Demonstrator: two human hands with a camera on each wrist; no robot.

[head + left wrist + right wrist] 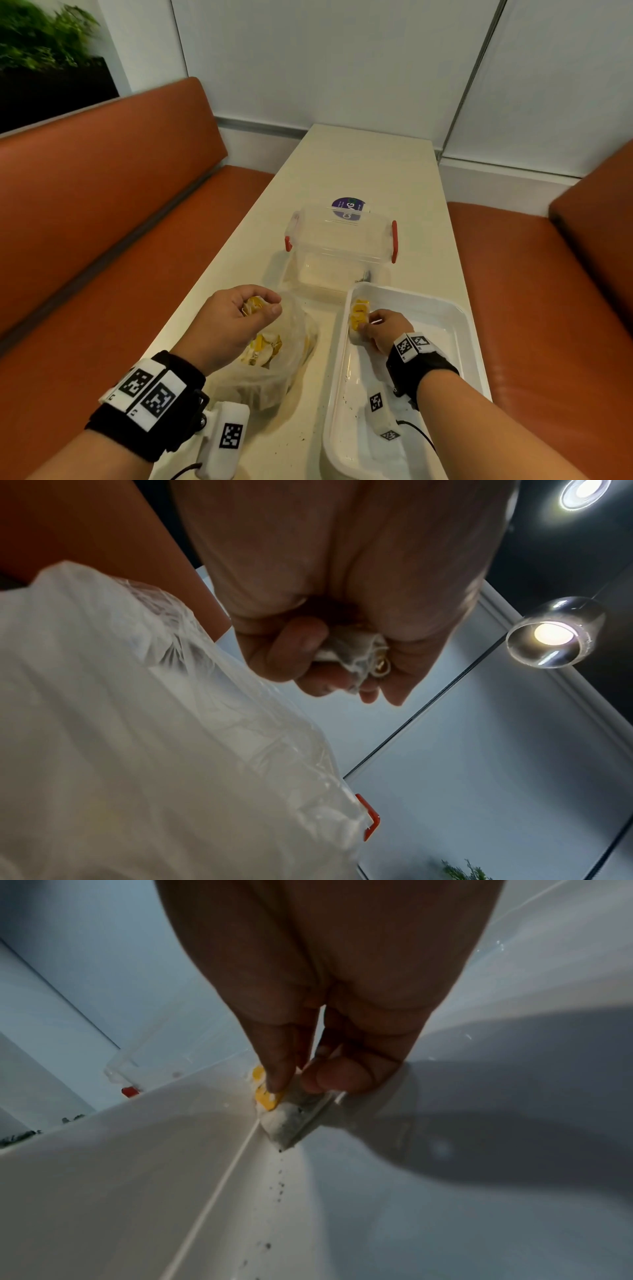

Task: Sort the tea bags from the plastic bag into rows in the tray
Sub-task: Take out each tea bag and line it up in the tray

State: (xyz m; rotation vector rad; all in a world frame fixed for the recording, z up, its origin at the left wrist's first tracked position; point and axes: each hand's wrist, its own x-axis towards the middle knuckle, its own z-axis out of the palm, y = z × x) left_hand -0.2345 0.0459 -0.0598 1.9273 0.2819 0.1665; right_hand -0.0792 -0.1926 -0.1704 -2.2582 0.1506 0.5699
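Left hand (236,322) over the crumpled clear plastic bag (274,363) — fingers curled round a small clutch of yellow-tagged tea bags (356,653), likely held ready; right hand (383,329) pinching one tea bag (294,1118) against the white plastic tray's (459,315) left wall — apparently continuing a row.

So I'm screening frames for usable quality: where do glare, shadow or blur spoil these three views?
Head view: evenly lit and fairly sharp, wide-angle bending at the edges. Left wrist view: two ceiling lamps flare brightly, the crinkled clear plastic bag is soft, the left hand shaded. Right wrist view: dim, the right hand dark, a broad shadow across the white plastic tray.
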